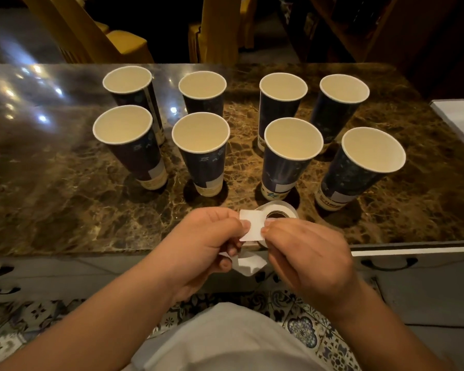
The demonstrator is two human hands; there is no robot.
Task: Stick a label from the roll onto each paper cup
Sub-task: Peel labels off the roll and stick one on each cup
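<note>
One white label (252,225) held up between the hands, above the near table (65,196) edge: left hand (206,245) pinching its left side, right hand (306,253) pinching its right. Backing strip (248,265) curling just below, under the left fingers. Roll (277,210) lying flat just behind the label, partly hidden by it. Eight upright cups (201,153) beyond in two rows of four, well apart from the hands.

Left hand (209,245) and right hand (306,253) close together, fingertips pinching, forearms angled inward.
</note>
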